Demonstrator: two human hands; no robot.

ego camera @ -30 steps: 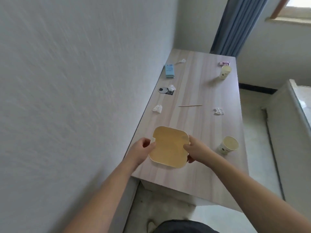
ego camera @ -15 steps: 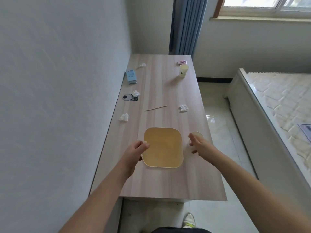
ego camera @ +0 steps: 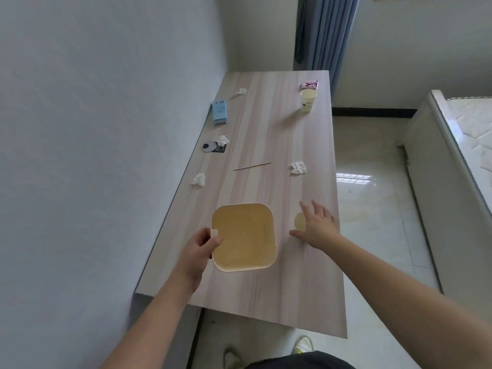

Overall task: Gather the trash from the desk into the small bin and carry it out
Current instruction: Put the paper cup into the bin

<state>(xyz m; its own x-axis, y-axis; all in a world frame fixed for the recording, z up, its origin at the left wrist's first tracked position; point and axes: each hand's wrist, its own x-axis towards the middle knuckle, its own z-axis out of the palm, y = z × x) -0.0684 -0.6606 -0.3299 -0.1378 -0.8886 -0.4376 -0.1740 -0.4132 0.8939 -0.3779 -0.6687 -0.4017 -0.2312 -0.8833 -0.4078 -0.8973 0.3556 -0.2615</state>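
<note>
The small yellow bin (ego camera: 243,237) stands empty on the near part of the wooden desk (ego camera: 266,288). My left hand (ego camera: 199,247) grips its left rim. To the bin's right, my right hand (ego camera: 316,226) hovers with fingers spread over a paper cup (ego camera: 299,221), which it partly hides. Crumpled tissues lie at the left edge (ego camera: 198,179), mid-right (ego camera: 298,167), by a black coaster (ego camera: 223,140) and at the far left (ego camera: 241,91). A wooden stick (ego camera: 252,166) lies mid-desk. Farther away stand a second paper cup (ego camera: 308,99) and a pink packet (ego camera: 310,84).
A blue box (ego camera: 220,112) and a black coaster with a card (ego camera: 213,147) lie along the wall side of the desk. A white wall runs along the left. A bed (ego camera: 458,161) stands right of the tiled floor aisle. A blue curtain (ego camera: 327,30) hangs behind the desk.
My right hand let go of the bin and moved right, over the near paper cup. My left hand took hold of the bin's left rim. The view swung back toward the desk.
</note>
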